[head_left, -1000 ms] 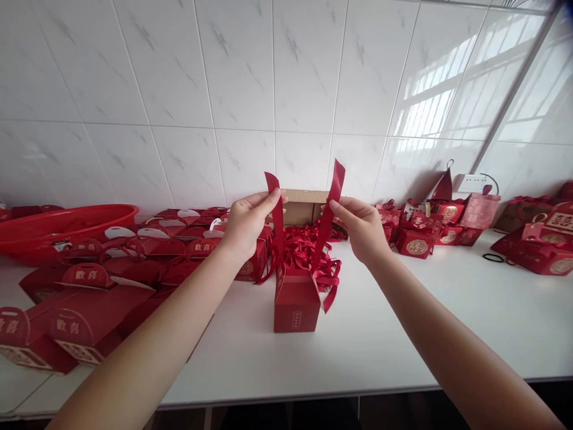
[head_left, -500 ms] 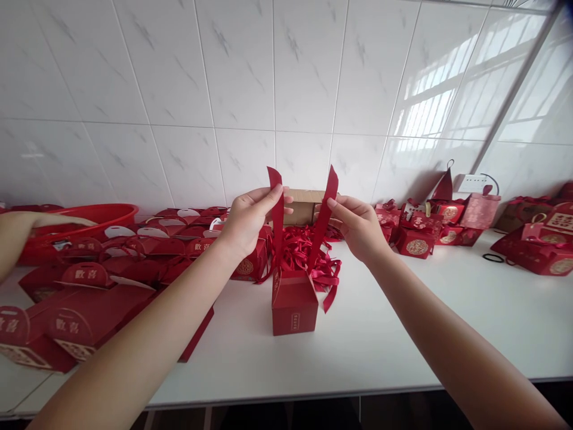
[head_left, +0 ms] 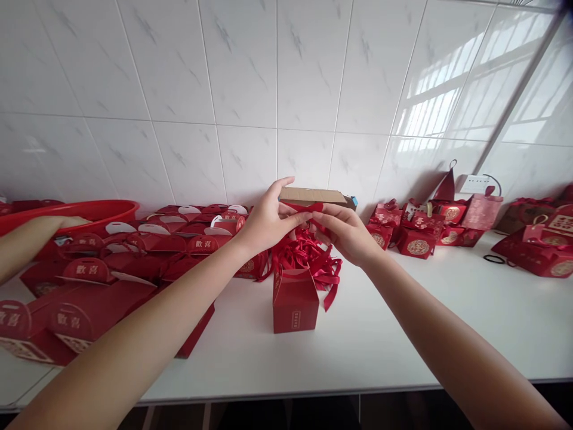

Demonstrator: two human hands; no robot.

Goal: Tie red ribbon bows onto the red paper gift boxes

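Red ribbon spans left grip and right grip.

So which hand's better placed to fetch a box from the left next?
Likely the left hand: it's nearer those red boxes; the right hand is farther. Both hands hold the red ribbon, though.

I'm seeing open surface on the near side and to the right of the small red box; crowded red boxes are blocking farther left, while a ribbon pile is filling the room just behind.
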